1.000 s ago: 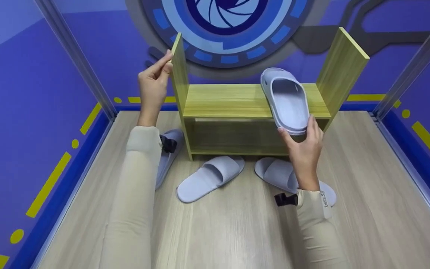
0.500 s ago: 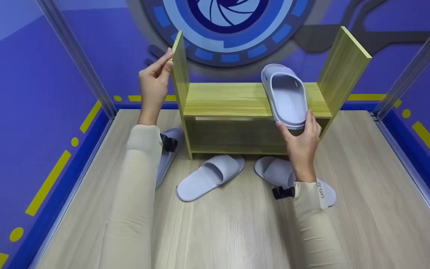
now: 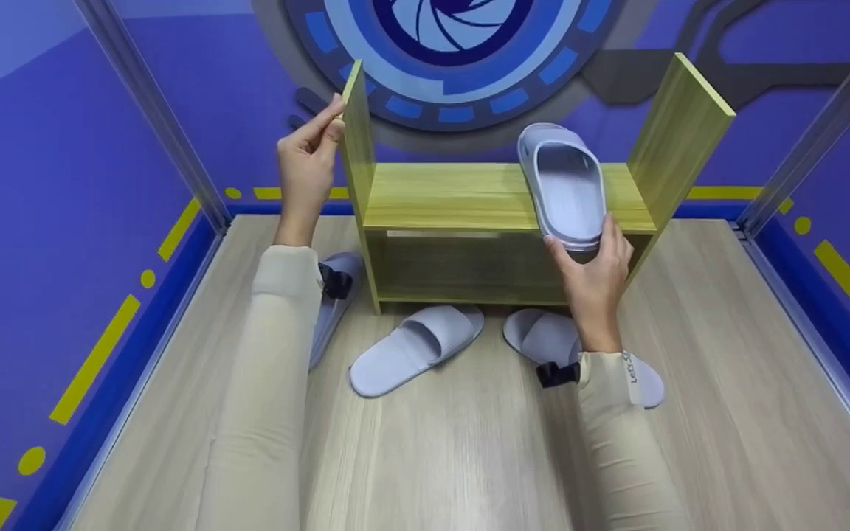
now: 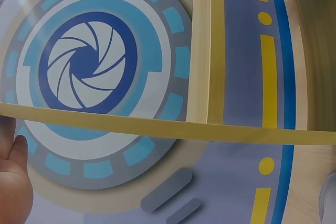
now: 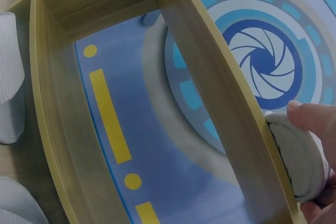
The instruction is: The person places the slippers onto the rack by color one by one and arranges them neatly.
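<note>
A light grey clog (image 3: 571, 192) lies toe inward on the right part of the upper board of a wooden shoe rack (image 3: 440, 195). My right hand (image 3: 596, 279) holds its heel end, thumb on one side and fingers on the other. In the right wrist view the clog's heel (image 5: 300, 156) sits at the board's front edge, beside my right hand (image 5: 319, 127). My left hand (image 3: 307, 166) pinches the front edge of the rack's left side panel (image 3: 357, 140). That panel's edge crosses the left wrist view, with part of my left hand (image 4: 14, 182) below it.
Two light grey slide slippers, a left one (image 3: 414, 350) and a right one (image 3: 539, 339), lie on the floor before the rack. Another grey shoe (image 3: 336, 310) stands left of it, partly behind my left wrist. Blue patterned walls (image 3: 100, 258) enclose the floor.
My right hand has moved slightly forward, shifting the clog a little deeper onto the upper board. The left hand keeps its place on the side panel.
</note>
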A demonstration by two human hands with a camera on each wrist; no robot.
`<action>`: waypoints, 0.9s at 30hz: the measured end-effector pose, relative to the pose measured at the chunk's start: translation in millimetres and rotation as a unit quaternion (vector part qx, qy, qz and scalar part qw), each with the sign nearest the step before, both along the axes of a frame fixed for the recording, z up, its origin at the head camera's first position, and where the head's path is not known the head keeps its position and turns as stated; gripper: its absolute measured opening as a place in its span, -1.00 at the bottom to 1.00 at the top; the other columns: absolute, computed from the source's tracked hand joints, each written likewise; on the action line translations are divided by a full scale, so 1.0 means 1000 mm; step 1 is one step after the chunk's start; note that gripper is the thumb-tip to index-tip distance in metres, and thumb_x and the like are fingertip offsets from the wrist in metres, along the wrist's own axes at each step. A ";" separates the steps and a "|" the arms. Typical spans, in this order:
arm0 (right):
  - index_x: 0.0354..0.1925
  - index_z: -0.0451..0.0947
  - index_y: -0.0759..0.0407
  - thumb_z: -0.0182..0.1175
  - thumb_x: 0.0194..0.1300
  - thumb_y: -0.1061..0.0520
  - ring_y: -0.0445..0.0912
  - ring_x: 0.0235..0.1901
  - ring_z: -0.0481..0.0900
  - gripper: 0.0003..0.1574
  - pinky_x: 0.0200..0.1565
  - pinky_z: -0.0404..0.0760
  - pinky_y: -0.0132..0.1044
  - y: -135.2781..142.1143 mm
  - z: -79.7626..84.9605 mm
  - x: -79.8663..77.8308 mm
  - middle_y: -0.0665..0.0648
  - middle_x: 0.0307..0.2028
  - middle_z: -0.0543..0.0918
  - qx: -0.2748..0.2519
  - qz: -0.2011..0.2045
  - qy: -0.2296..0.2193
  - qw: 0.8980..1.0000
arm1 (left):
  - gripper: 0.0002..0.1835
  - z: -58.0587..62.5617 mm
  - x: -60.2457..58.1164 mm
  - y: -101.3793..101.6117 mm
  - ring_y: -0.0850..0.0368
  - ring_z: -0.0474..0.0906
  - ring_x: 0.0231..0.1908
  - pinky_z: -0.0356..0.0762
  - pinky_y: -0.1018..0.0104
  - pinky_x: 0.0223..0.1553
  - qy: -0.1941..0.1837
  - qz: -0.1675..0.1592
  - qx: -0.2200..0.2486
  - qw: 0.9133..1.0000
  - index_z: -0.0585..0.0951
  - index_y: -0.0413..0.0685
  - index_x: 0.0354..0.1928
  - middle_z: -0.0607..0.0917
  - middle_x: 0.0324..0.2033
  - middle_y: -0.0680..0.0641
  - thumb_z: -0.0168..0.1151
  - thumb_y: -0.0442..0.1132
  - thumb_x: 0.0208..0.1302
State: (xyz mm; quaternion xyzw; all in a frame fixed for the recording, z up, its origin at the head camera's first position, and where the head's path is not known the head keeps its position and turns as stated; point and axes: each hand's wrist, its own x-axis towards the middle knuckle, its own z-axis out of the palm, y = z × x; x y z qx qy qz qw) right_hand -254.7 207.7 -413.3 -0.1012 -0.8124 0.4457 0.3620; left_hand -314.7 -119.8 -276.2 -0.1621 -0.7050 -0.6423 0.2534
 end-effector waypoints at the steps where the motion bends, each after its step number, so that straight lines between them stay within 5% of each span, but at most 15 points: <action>1: 0.35 0.24 0.40 0.52 -0.05 -0.04 0.23 0.26 0.27 0.14 0.33 0.25 0.01 0.000 0.000 0.000 0.40 0.32 0.34 0.000 0.000 -0.001 1.000 | -0.65 0.000 0.000 0.000 0.19 0.49 0.22 0.49 0.33 0.16 0.000 0.000 0.000 1.000 0.56 -0.21 0.15 0.52 0.22 -0.10 0.10 -0.29 0.37; 27: 0.39 0.17 0.40 0.46 0.05 -0.03 0.22 0.34 0.20 0.11 0.40 0.15 0.00 0.004 0.005 0.003 0.40 0.37 0.26 -0.006 0.027 -0.024 0.999 | -0.61 -0.002 -0.001 -0.001 0.17 0.52 0.18 0.49 0.35 0.15 -0.011 0.003 -0.007 1.000 0.53 -0.16 0.20 0.50 0.25 -0.10 0.09 -0.26 0.36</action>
